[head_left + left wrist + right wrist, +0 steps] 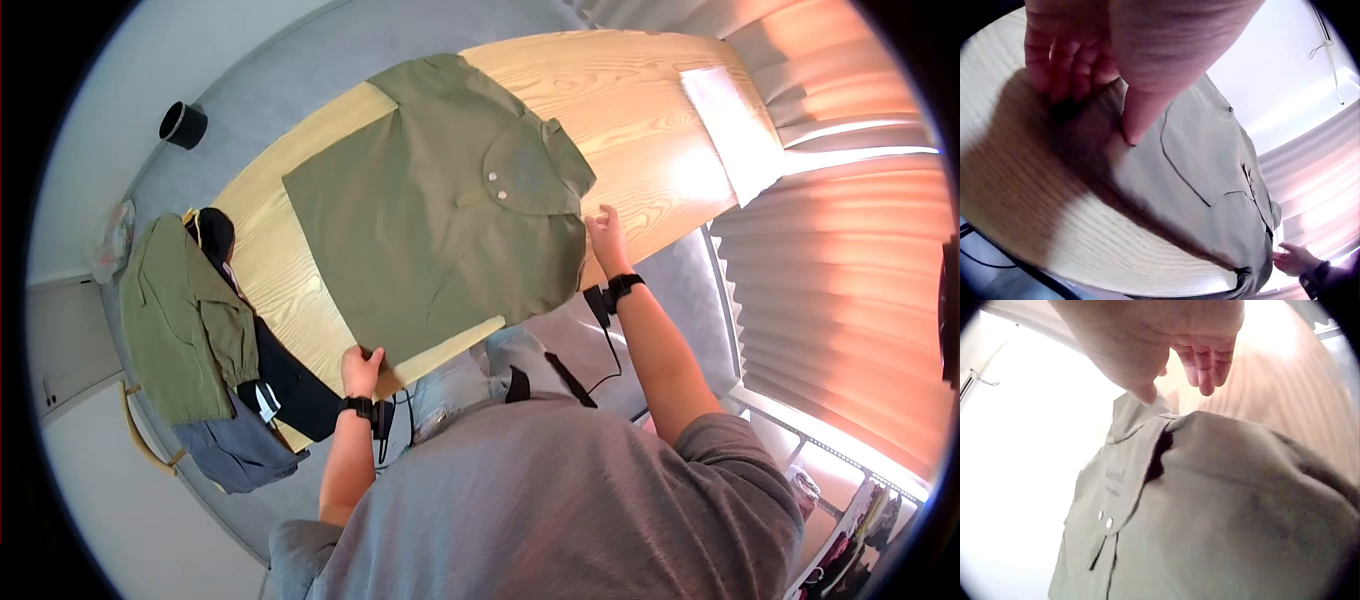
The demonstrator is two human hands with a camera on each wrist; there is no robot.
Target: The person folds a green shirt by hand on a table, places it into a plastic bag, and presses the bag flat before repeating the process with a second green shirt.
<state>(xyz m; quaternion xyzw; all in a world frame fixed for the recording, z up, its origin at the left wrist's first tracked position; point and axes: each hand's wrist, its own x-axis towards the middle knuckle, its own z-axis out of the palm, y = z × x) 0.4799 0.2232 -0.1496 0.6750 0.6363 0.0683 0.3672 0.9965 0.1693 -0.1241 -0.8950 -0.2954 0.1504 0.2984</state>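
Note:
An olive-green shirt [430,230] lies spread on the wooden table, its collar [568,160] toward the right and two pale snaps [1105,519] on its front. At the near hem corner, my left hand [361,372] pinches the cloth, the thumb [1139,115] on top and the fingers curled at the edge. My right hand [607,240] is beside the collar end, over the table's near edge. In the right wrist view its fingers [1205,365] hang loosely bent above the table, with no cloth between them and the thumb.
Dark and green clothes [185,320] hang over the table's left end, beside a wooden chair [140,430]. A white cloth [735,130] lies at the right end of the table [640,110]. A black bin [184,125] stands on the floor behind. Curtains [820,260] hang at right.

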